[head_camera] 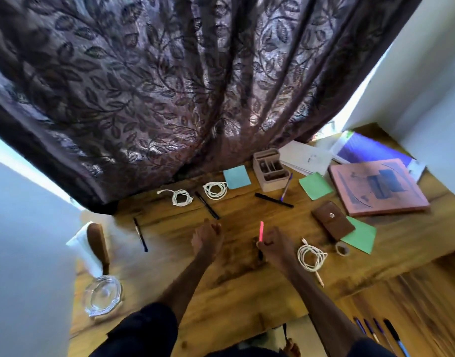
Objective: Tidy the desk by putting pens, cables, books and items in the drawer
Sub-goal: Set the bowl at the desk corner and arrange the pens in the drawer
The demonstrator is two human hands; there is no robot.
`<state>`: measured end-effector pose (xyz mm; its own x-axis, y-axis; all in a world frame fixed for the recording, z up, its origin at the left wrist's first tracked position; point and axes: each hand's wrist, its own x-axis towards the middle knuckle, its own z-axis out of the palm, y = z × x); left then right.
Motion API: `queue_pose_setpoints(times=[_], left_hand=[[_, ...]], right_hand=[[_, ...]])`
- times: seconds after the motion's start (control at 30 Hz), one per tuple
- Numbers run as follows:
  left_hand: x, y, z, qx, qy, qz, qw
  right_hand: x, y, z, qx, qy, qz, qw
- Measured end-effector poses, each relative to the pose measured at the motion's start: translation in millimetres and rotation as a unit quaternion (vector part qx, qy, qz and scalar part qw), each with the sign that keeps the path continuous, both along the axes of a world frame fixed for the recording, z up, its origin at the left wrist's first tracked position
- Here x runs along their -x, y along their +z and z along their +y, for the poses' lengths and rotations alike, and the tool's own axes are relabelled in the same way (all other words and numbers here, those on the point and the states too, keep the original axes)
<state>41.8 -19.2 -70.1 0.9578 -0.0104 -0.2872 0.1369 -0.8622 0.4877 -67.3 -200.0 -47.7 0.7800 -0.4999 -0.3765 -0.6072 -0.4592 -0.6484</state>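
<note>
My right hand (pixel 271 244) grips a pink pen (pixel 261 231) upright above the middle of the wooden desk (pixel 231 284). My left hand (pixel 207 237) hovers beside it with loosely bent fingers and holds nothing. Black pens lie at the left (pixel 140 235), centre (pixel 207 205) and right of centre (pixel 273 200). A blue pen (pixel 287 186) leans by a wooden organiser (pixel 270 169). White cable coils lie at the back (pixel 180 197), (pixel 215 190) and by my right wrist (pixel 311 257). A pink book (pixel 377 186) lies at the right. The open drawer (pixel 422 300) at lower right holds several pens (pixel 381 333).
A patterned curtain (pixel 169 86) hangs over the desk's back edge. Coloured paper sheets (pixel 236 177), (pixel 315 186), (pixel 359 235), a brown leather pouch (pixel 333 220), a tape roll (pixel 342 248), white papers (pixel 306 157) and a purple folder (pixel 370 148) lie around. A glass lid (pixel 103 296) sits at the near left.
</note>
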Motion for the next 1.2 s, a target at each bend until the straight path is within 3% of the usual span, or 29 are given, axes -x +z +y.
queue_pose_setpoints(times=[0.27,0.63,0.7,0.87,0.93,1.1,1.2], left_hand=[[-79,6,-10,-0.021,0.036,0.027,0.999],[-58,-1,-4,-0.093,-0.062,0.053,0.992],[-40,4,5,-0.059,-0.054,0.044,0.996],[-3,22,20,0.024,-0.116,-0.105,0.987],[12,40,12,0.082,-0.112,-0.127,0.982],[46,79,-38,0.228,-0.069,-0.011,0.971],[76,87,-85,0.322,-0.06,0.094,0.94]], right_hand=[[-16,20,0,-0.107,-0.023,-0.069,0.992],[2,9,-23,-0.059,0.032,-0.129,0.989],[9,11,-29,-0.061,0.023,-0.152,0.986],[29,17,-42,-0.093,-0.02,-0.166,0.981],[40,20,-48,-0.097,-0.029,-0.164,0.981],[75,27,-68,-0.041,-0.023,-0.177,0.983],[104,30,-86,-0.023,-0.045,-0.179,0.982]])
